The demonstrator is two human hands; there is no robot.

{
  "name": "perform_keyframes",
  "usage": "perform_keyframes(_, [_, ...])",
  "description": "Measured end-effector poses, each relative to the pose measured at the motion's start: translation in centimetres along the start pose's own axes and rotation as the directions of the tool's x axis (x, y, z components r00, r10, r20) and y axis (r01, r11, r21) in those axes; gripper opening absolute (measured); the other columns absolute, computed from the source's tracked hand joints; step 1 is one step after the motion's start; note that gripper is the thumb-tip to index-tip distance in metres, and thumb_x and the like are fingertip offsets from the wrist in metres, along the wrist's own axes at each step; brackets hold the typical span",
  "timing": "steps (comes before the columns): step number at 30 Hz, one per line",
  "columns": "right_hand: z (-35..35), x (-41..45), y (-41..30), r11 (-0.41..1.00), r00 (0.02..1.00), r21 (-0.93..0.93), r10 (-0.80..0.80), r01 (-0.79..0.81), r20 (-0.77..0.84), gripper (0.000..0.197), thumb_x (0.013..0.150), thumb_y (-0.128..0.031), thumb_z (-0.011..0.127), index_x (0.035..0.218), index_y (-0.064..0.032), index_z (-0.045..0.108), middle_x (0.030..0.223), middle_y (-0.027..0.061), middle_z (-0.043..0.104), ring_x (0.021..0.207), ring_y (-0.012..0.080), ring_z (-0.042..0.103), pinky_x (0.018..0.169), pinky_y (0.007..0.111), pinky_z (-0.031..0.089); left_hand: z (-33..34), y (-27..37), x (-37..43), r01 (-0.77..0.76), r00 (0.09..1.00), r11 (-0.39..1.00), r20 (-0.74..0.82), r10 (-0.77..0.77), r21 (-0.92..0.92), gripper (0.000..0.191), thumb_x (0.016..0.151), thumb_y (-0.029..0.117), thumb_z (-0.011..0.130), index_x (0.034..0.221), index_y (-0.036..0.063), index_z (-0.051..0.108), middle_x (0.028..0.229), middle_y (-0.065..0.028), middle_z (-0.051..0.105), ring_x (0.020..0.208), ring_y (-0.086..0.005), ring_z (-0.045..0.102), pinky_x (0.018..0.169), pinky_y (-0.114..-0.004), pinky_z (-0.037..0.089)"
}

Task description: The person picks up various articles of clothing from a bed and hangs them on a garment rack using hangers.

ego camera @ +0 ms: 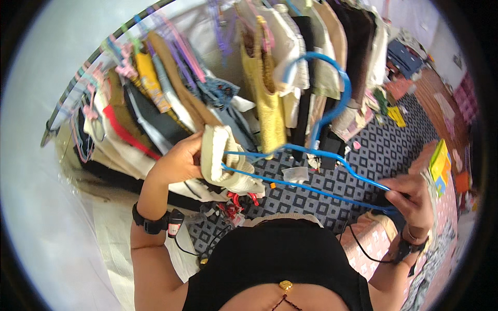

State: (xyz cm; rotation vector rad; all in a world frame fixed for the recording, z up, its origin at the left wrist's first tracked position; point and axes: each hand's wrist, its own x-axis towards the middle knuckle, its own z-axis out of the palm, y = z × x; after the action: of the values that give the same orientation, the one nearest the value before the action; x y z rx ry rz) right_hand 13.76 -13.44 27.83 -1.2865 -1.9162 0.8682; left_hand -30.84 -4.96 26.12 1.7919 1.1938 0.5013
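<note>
My left hand (177,159) grips a bunched cream garment (233,171) near its thick folded edge. A blue clothes hanger (307,186) spans the space between my hands, its hook pointing up and away from me. The hanger's left end reaches into the cream garment's opening, where its tip is hidden. At the hanger's other end, my right hand (412,200) is closed around the corner, slightly blurred. Just beyond the hanger hangs a yellow knit garment (264,97).
A curved clothes rail (93,56) crowded with hanging garments runs across the far left. Scraps and a clear plastic piece (296,175) litter the patterned carpet (373,155). Red items (235,208) lie nearby. On the right are a pink patterned cloth (360,252) and a yellow packet (439,167).
</note>
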Motion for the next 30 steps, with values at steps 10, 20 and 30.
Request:
perform_keyframes(10, [0.0, 4.7, 5.7, 0.657, 0.81, 0.681, -0.178, -0.325, 0.558, 0.037, 0.094, -0.023, 0.046, 0.119, 0.0034, 0.053, 0.11, 0.0153, 0.061, 0.089, 0.017, 0.061, 0.075, 0.025, 0.048, 5.7, 5.4, 7.6, -0.345, 0.919, 0.93, -0.153, 0.362, 0.129, 0.023, 0.082, -0.005, 0.051, 0.103, -0.0017, 0.058, 0.095, -0.0078, 0.066, 0.087, -0.0126, 0.06, 0.079, -0.028, 0.047])
perform_keyframes(20, [5.4, 4.7, 10.3, 0.633, 0.868, -0.596, -0.325, 0.495, 0.375, 0.027, 0.071, -0.01, 0.056, 0.097, -0.0052, 0.062, 0.089, 0.0068, 0.06, 0.101, 0.0213, 0.055, 0.104, 0.043, 0.023, 1.8, 8.6, 8.7, -0.264, 0.946, 0.939, -0.128, 0.296, 0.222, 0.029, 0.097, 0.016, 0.039, 0.118, -0.003, 0.047, 0.095, -0.0059, 0.059, 0.088, -0.0101, 0.053, 0.079, -0.024, 0.042])
perform_keyframes(30, [-3.1, 5.1, 2.4, 0.556, 0.794, -0.612, -0.571, 0.562, 0.21, 0.015, 0.07, -0.005, 0.056, 0.085, -0.0043, 0.06, 0.092, 0.0097, 0.058, 0.093, 0.0245, 0.055, 0.087, 0.035, 0.044, 1.6, 8.5, 10.4, -0.361, 0.911, 0.782, 0.012, 0.413, 0.508, 0.028, 0.096, 0.02, 0.042, 0.111, -0.0019, 0.053, 0.079, -0.0132, 0.061, 0.074, -0.0132, 0.058, 0.07, -0.026, 0.045])
